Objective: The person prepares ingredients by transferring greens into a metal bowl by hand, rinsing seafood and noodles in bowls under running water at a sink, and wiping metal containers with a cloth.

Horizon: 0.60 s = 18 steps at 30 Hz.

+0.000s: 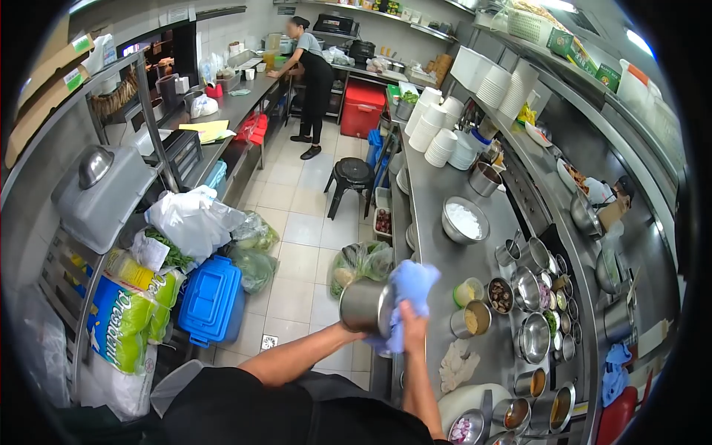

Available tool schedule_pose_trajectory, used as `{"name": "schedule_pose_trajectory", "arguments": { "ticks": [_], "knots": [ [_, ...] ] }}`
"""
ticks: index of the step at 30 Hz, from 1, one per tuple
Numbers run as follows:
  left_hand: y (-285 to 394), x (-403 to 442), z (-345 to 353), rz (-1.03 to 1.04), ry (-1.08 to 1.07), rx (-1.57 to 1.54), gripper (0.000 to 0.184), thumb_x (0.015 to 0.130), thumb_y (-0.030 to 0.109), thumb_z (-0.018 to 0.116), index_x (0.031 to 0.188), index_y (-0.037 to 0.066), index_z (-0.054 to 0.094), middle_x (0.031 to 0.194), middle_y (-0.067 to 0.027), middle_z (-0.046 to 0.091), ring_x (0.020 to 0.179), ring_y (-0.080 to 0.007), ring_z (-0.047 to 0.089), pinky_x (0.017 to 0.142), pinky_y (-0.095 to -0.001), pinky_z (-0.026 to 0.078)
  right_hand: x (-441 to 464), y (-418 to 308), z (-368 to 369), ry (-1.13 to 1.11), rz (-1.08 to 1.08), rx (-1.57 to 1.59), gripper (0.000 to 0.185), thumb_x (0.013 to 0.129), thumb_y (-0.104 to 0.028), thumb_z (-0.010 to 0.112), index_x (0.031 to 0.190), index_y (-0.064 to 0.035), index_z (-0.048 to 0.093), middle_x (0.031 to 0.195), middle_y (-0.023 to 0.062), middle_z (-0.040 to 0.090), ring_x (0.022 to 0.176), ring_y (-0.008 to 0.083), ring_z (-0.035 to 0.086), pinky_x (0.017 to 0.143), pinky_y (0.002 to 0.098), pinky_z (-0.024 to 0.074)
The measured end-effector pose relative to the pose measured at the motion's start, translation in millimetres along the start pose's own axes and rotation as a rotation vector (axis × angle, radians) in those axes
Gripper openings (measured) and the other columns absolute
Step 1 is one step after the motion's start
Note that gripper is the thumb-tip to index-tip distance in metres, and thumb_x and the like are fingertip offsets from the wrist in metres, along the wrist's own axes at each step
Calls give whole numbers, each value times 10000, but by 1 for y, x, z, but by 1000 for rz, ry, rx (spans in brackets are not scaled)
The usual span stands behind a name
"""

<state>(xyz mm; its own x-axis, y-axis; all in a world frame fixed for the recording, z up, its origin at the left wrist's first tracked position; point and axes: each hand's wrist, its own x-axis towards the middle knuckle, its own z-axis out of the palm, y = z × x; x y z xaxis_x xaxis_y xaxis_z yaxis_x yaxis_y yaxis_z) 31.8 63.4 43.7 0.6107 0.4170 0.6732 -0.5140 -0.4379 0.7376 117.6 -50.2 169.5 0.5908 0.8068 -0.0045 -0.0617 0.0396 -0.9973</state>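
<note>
In front of my body a cylindrical stainless steel pot (362,308) is held up on its side, above the floor and beside the counter's edge. My left hand (351,333) supports it from below, its fingers mostly hidden behind the metal. My right hand (413,326) is closed on a blue cloth (415,286), which is pressed against the pot's right end and hides the opening. Some of the cloth hangs below the pot. Nearest on the counter are a small tub of yellowish stuff (468,292) and a metal pot with yellow contents (471,320).
A steel counter (437,256) runs along my right, bearing a bowl of white stuff (465,220), stacked white bowls (429,122) and several metal containers. A blue lidded bin (211,300), bagged greens (360,263) and a black stool (351,176) stand on the floor. A co-worker (315,78) stands farther back.
</note>
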Motion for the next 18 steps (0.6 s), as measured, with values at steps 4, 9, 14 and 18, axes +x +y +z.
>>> {"name": "schedule_pose_trajectory", "arguments": {
  "ticks": [4, 9, 14, 18],
  "knots": [
    [35, 20, 7, -557, -35, -890, 597, 858, 244, 631, 1368, 79, 367, 1343, -65, 457, 1212, -175, 447, 1046, -344, 333, 6, -17, 10, -252, -775, -687, 277, 746, -138, 582, 989, -26, 651, 1029, 211, 595, 1028, 397, 515, 912, 434, 385],
    [58, 26, 22, -664, -15, -1035, 594, 864, 258, 618, 1372, 89, 360, 1353, -67, 446, 1217, -165, 435, 1055, -346, 317, 24, -44, 17, -115, -544, -507, 298, 683, -150, 485, 882, 8, 640, 732, 176, 611, 688, 320, 602, 670, 350, 466],
    [-8, -5, 13, -330, -122, -342, 597, 871, 281, 601, 1382, 97, 354, 1364, -71, 437, 1242, -162, 411, 1064, -349, 303, 23, -23, 7, 197, -382, -369, 283, 740, -157, 472, 865, 51, 618, 680, 124, 610, 660, 184, 576, 633, 312, 445],
    [-36, -12, 9, -108, -52, -194, 562, 873, 280, 595, 1359, 97, 379, 1320, -77, 465, 1226, -167, 421, 1068, -341, 289, 23, 15, -8, 268, -204, -215, 247, 801, -140, 473, 836, 66, 605, 725, 98, 620, 665, 158, 545, 642, 328, 435]
  ]
}}
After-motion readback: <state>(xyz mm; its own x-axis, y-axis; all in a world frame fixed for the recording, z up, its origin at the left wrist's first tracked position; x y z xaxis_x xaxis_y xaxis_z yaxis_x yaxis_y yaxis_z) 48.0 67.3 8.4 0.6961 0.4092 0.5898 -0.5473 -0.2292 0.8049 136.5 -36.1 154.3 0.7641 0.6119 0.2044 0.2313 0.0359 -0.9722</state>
